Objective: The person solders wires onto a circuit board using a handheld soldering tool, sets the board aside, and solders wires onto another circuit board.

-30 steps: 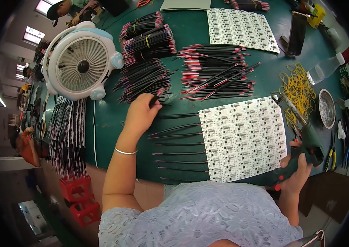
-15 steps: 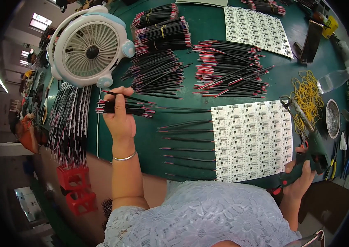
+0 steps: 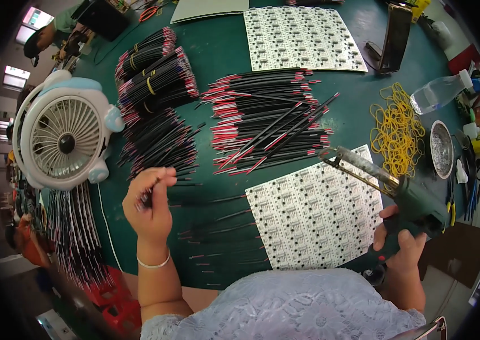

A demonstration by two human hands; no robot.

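Note:
My left hand (image 3: 148, 211) is closed around a small bunch of black wires (image 3: 146, 199), mostly hidden by the fingers. My right hand (image 3: 403, 246) grips a green soldering gun (image 3: 415, 201); its long metal tip points up and left across the far edge of a white circuit board panel (image 3: 316, 218). Along that panel's left edge, several black wires (image 3: 223, 218) stick out toward my left hand, blurred. Beyond the panel lies a wide pile of black wires with red ends (image 3: 268, 122). A smaller pile of dark wires (image 3: 160, 141) is just past my left hand.
A white and blue fan (image 3: 65, 141) stands at the left, with wired strips (image 3: 73, 232) hanging below it. Banded wire bundles (image 3: 152, 85) and another white panel (image 3: 302, 39) lie farther back. At right are yellow rubber bands (image 3: 395, 133), a plastic bottle (image 3: 441, 93) and a metal dish (image 3: 441, 150).
The view has swung, shifting the scene left. The soldering gun's tip has moved left over the panel's far edge, and the panel sits more tilted. My left hand has turned, still holding wires.

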